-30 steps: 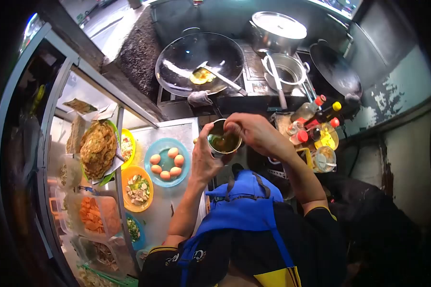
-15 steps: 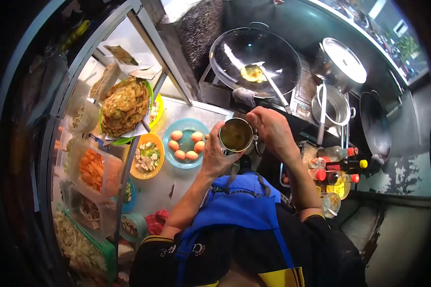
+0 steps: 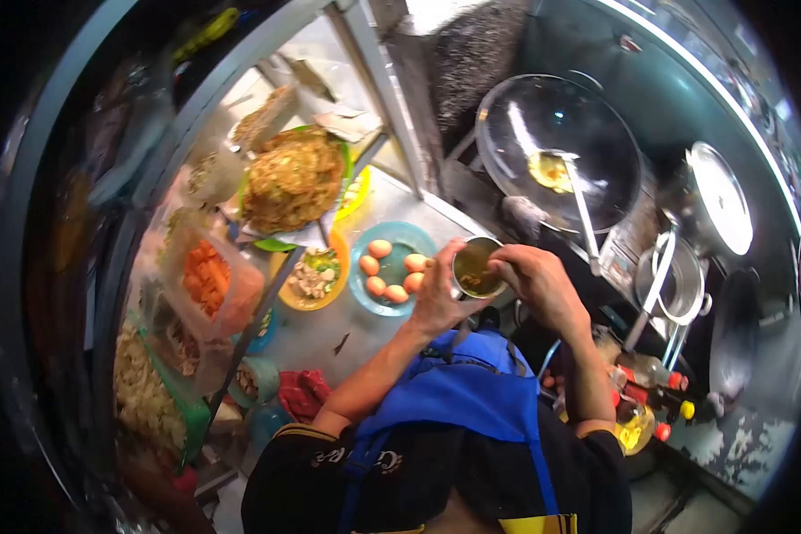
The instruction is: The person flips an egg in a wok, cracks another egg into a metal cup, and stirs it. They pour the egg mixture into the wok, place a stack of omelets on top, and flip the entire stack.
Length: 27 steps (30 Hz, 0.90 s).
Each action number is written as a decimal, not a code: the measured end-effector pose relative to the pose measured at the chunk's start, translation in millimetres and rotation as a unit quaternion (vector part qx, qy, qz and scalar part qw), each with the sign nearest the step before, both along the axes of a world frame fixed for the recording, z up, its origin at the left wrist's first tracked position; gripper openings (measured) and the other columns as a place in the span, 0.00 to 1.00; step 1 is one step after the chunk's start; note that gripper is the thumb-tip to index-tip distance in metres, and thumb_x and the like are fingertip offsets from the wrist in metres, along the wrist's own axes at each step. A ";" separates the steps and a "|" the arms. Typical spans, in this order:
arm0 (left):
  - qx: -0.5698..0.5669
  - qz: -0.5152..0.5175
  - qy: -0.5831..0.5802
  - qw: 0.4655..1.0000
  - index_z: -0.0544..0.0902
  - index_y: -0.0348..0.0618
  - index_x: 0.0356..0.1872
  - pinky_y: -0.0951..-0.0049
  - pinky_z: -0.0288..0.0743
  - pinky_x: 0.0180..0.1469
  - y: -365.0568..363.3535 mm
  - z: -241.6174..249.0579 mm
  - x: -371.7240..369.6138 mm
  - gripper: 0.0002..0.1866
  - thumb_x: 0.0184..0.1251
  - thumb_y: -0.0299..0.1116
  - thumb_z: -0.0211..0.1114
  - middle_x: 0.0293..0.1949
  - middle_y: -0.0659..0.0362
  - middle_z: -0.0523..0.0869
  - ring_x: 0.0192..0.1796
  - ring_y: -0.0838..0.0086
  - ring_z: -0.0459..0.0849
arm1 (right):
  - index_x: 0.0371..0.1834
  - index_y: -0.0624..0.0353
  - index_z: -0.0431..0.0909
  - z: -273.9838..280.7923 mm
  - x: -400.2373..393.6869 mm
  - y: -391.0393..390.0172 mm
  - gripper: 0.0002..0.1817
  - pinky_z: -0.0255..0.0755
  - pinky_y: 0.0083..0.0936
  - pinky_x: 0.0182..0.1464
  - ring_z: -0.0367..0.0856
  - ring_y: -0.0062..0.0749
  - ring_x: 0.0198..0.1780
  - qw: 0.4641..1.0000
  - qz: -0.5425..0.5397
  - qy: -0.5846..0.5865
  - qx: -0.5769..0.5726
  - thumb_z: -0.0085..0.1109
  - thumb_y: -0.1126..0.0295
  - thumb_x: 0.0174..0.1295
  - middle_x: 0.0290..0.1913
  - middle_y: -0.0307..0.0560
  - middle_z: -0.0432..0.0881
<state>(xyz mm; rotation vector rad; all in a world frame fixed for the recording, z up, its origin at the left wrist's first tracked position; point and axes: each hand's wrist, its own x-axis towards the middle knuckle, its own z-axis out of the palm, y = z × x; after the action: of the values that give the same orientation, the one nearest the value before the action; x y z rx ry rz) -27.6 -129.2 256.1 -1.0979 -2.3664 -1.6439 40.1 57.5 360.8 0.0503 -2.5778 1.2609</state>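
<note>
2 hands work at chest height over the worktop edge: left hand fingers wrap the metal cup while right hand fingers pinch at its rim, apparently mixing egg, with the wok ahead and the egg plate just beside, leaving little open room.

Blue plate of brown eggs sits on my metal counter. Just left of it, an orange bowl of chopped toppings. Above that, fried omelette pile on a green plate. Clear tub of orange slices further left. My wok holds a bit of egg under a spatula. Lidded pot to the right, sauce bottles lower right.
</note>
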 end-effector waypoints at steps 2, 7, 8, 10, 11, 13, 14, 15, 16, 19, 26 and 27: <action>-0.013 0.032 0.083 0.996 0.62 0.40 0.70 0.60 0.79 0.60 4.3 0.7 -2.1 0.56 0.40 0.38 0.89 0.61 0.46 0.79 0.60 0.54 0.83 | 0.39 0.60 0.84 2.2 -7.7 -3.7 0.08 0.77 0.41 0.44 0.83 0.52 0.40 0.998 -0.063 0.027 0.016 0.60 0.67 0.70 0.35 0.54 0.84; -0.020 0.038 0.093 0.995 0.61 0.40 0.71 0.58 0.73 0.66 3.3 7.5 -1.4 0.56 0.40 0.37 0.88 0.65 0.46 0.75 0.65 0.53 0.77 | 0.38 0.61 0.82 -2.9 -11.1 -3.7 0.09 0.76 0.39 0.44 0.83 0.51 0.39 0.999 0.044 0.021 0.004 0.62 0.66 0.70 0.34 0.54 0.83; -0.021 0.036 0.091 0.995 0.61 0.40 0.71 0.57 0.72 0.66 2.7 6.8 -1.2 0.56 0.40 0.37 0.88 0.66 0.46 0.74 0.65 0.52 0.77 | 0.38 0.61 0.82 -1.7 -14.3 -2.3 0.08 0.76 0.40 0.44 0.83 0.52 0.40 0.999 -0.009 0.039 0.023 0.62 0.67 0.69 0.35 0.53 0.84; -0.018 0.038 0.075 0.996 0.61 0.40 0.71 0.57 0.72 0.67 1.4 5.5 -1.5 0.56 0.40 0.36 0.88 0.66 0.46 0.74 0.65 0.51 0.76 | 0.39 0.61 0.82 5.9 -14.7 -0.4 0.07 0.77 0.40 0.45 0.83 0.52 0.42 0.988 -0.108 -0.039 0.102 0.63 0.68 0.69 0.36 0.53 0.84; -0.017 0.040 0.074 0.996 0.61 0.40 0.71 0.57 0.72 0.67 1.8 5.4 -2.6 0.56 0.40 0.36 0.88 0.66 0.46 0.74 0.65 0.51 0.76 | 0.39 0.61 0.82 6.1 -14.5 -2.0 0.07 0.77 0.40 0.45 0.83 0.52 0.42 0.988 -0.107 -0.039 0.103 0.63 0.68 0.69 0.36 0.53 0.84; -0.005 0.017 0.057 0.998 0.63 0.42 0.71 0.55 0.70 0.70 1.4 7.6 0.2 0.51 0.44 0.34 0.85 0.67 0.46 0.73 0.68 0.50 0.75 | 0.39 0.61 0.82 4.2 -8.7 -7.3 0.07 0.76 0.40 0.46 0.83 0.52 0.43 0.998 0.040 -0.042 0.033 0.62 0.68 0.69 0.36 0.53 0.84; -0.004 0.014 0.053 0.998 0.63 0.42 0.71 0.55 0.70 0.70 1.0 4.5 1.1 0.51 0.44 0.34 0.85 0.67 0.46 0.73 0.68 0.50 0.75 | 0.39 0.60 0.82 0.8 -10.3 -8.1 0.06 0.76 0.40 0.46 0.83 0.52 0.43 0.999 0.033 -0.007 0.032 0.62 0.69 0.68 0.36 0.53 0.84; -0.014 0.034 0.057 0.998 0.62 0.41 0.71 0.56 0.71 0.69 1.3 -0.4 1.2 0.53 0.42 0.35 0.87 0.67 0.46 0.73 0.68 0.51 0.76 | 0.40 0.60 0.83 -10.6 -14.0 -6.4 0.06 0.77 0.40 0.46 0.84 0.51 0.43 0.996 -0.027 0.069 0.045 0.63 0.69 0.67 0.36 0.53 0.85; -0.021 0.049 0.059 0.997 0.62 0.40 0.71 0.56 0.72 0.68 4.0 -0.9 1.8 0.56 0.40 0.36 0.88 0.66 0.45 0.74 0.67 0.51 0.76 | 0.40 0.59 0.83 -6.9 -15.3 -5.2 0.05 0.78 0.40 0.47 0.84 0.51 0.43 0.996 -0.058 0.033 0.061 0.63 0.69 0.67 0.37 0.52 0.85; -0.037 0.072 0.068 0.994 0.63 0.39 0.70 0.58 0.79 0.62 1.7 -5.0 -2.4 0.55 0.39 0.38 0.89 0.61 0.45 0.79 0.61 0.51 0.82 | 0.41 0.61 0.83 -8.7 -7.1 -4.3 0.04 0.76 0.36 0.45 0.83 0.49 0.41 0.998 0.051 0.013 0.032 0.63 0.73 0.66 0.38 0.52 0.84; -0.044 0.048 0.088 0.994 0.61 0.39 0.71 0.54 0.76 0.64 1.9 2.9 -4.8 0.56 0.40 0.38 0.88 0.65 0.44 0.75 0.65 0.49 0.78 | 0.40 0.59 0.82 -19.0 -12.1 -4.6 0.07 0.74 0.42 0.43 0.80 0.50 0.38 0.992 0.007 0.111 0.060 0.63 0.67 0.68 0.32 0.51 0.82; -0.043 0.045 0.088 0.994 0.61 0.39 0.71 0.54 0.76 0.64 2.1 4.0 -5.9 0.56 0.40 0.38 0.88 0.65 0.44 0.75 0.65 0.49 0.78 | 0.40 0.58 0.83 -7.5 -10.5 -2.3 0.07 0.76 0.42 0.44 0.83 0.50 0.39 0.993 -0.049 0.073 0.080 0.62 0.66 0.69 0.34 0.52 0.84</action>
<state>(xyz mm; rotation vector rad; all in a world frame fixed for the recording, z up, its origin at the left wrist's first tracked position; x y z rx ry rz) -33.4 -127.1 260.1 -1.0837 -2.3552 -1.3681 29.6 55.1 353.3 0.0440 -2.5148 0.9775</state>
